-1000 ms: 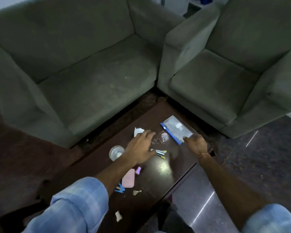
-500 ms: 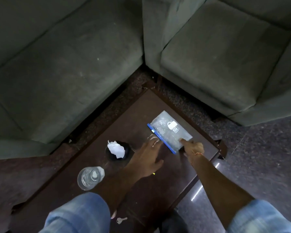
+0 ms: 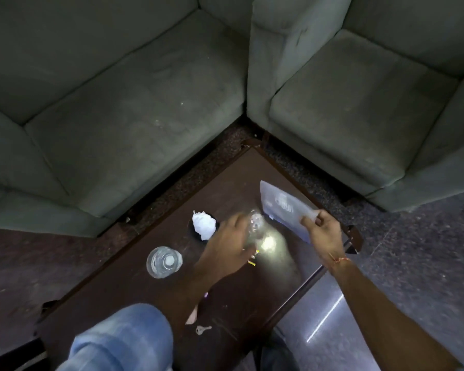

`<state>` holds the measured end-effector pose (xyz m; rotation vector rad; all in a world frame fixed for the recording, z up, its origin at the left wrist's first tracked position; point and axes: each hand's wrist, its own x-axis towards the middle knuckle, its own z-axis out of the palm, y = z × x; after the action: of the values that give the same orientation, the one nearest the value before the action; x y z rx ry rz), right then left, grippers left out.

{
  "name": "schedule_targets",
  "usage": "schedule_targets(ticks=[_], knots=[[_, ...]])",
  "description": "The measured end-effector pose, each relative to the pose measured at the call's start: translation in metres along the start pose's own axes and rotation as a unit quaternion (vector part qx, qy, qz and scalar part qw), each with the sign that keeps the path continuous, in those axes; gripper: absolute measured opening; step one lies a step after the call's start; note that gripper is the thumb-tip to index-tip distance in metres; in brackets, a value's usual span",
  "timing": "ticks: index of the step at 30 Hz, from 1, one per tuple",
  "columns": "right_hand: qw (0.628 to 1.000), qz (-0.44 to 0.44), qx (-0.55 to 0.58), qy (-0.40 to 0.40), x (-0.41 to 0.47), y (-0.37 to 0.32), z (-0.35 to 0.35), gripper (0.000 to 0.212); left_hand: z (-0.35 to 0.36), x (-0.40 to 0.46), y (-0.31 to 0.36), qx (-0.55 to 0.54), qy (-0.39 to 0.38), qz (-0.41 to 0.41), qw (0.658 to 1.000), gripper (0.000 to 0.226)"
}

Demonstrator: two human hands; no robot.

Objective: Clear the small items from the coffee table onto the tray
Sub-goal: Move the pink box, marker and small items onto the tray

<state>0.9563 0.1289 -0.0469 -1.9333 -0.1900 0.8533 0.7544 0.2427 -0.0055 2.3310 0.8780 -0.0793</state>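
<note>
My right hand (image 3: 323,228) pinches the near corner of a flat translucent zip pouch (image 3: 281,207), lifted and tilted above the far right of the dark coffee table (image 3: 252,295). My left hand (image 3: 230,245), blurred with fingers spread, hovers beside a crumpled clear wrapper (image 3: 257,220) and over small yellow-tipped pens (image 3: 253,259). A crumpled white tissue (image 3: 204,224) sits on a dark round dish (image 3: 192,231). Also on the table are a glass of water (image 3: 164,262) at the left and a small key (image 3: 202,329) near the front. A pink item (image 3: 192,317) shows partly under my left forearm.
Two grey-green sofas, one on the left (image 3: 118,103) and one on the right (image 3: 359,103), meet at a corner just beyond the table. Shiny dark floor (image 3: 332,330) lies to the right of the table's edge.
My right hand has gripped the pouch and raised it off the table. My left hand has shifted towards the clear wrapper. The view has tipped down and closer.
</note>
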Motion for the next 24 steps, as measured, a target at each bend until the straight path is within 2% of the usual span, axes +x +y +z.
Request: schedule_targets(ticks=[3, 6, 7, 9, 11, 12, 15, 18, 21, 24], knots=[[0.994, -0.089, 0.021, -0.052, -0.058, -0.032, -0.023, 0.006, -0.036, -0.022, 0.011, -0.098, 0.069, -0.064, 0.991, 0.090], [0.982, -0.148, 0.055, -0.106, -0.120, -0.065, -0.033, 0.016, -0.073, -0.060, 0.022, -0.260, 0.096, -0.167, 0.946, 0.112], [0.978, -0.152, 0.075, -0.122, -0.143, -0.077, -0.033, 0.018, -0.085, -0.078, 0.024, -0.318, 0.093, -0.178, 0.927, 0.108], [0.970, -0.151, 0.113, -0.153, -0.189, -0.095, -0.025, 0.019, -0.106, -0.120, 0.022, -0.419, 0.075, -0.147, 0.893, 0.071], [0.961, -0.152, 0.134, -0.190, -0.234, -0.108, -0.008, 0.020, -0.129, -0.170, 0.018, -0.440, 0.059, -0.112, 0.889, 0.024], [0.957, -0.153, 0.139, -0.205, -0.256, -0.113, 0.004, 0.020, -0.140, -0.197, 0.014, -0.438, 0.069, -0.104, 0.890, 0.009], [0.956, -0.149, 0.123, -0.221, -0.318, -0.115, 0.051, 0.015, -0.170, -0.275, -0.004, -0.450, 0.148, -0.118, 0.873, 0.005], [0.950, -0.151, 0.082, -0.260, -0.374, -0.100, 0.108, 0.012, -0.184, -0.352, -0.037, -0.428, 0.236, -0.182, 0.853, 0.013], [0.946, -0.139, 0.031, -0.292, -0.423, -0.076, 0.171, 0.024, -0.178, -0.433, -0.078, -0.443, 0.300, -0.281, 0.797, 0.007], [0.933, -0.125, -0.038, -0.334, -0.473, -0.041, 0.226, 0.034, -0.149, -0.521, -0.113, -0.436, 0.365, -0.394, 0.722, 0.016]])
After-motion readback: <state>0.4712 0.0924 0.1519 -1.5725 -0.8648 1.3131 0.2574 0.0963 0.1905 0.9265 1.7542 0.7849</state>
